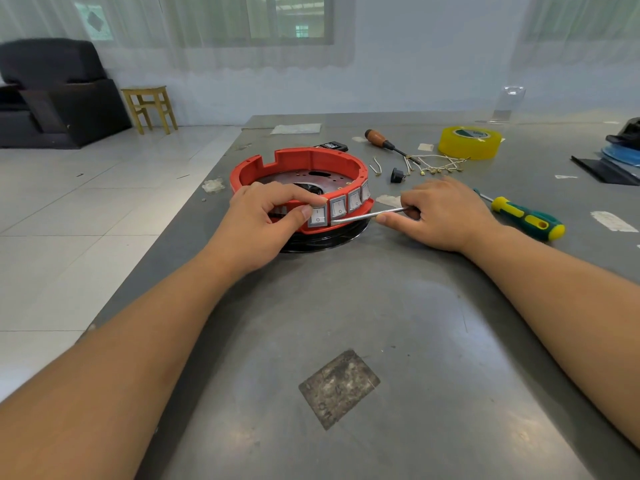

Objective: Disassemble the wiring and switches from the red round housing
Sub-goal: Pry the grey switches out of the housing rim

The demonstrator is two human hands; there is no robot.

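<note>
The red round housing [300, 168] sits on the grey table [381, 323] just above the middle of the frame, resting on a black disc-shaped base [322, 239]. A row of white rocker switches [338, 206] lines its near wall.

The left hand [263, 216] braces the housing, fingers hooked over the rim and the thumb pressed just beside the leftmost switch [317, 216]. The right hand [440, 213] pinches a thin metal rod [367, 215], perhaps a screwdriver shaft. Its tip lies at the lower edge of the switches, near the seam between the first two.

The step in hand looks like prying a switch free of its slot. To do it well, the tip should be worked into the gap under the bezel and levered gently. The thumb can push the switch body while the fingers keep the housing from sliding.

Loose wires with brass terminals [433, 164] lie at the upper right, by a roll of yellow tape [470, 142]. That suggests the wiring is already largely out.
</note>
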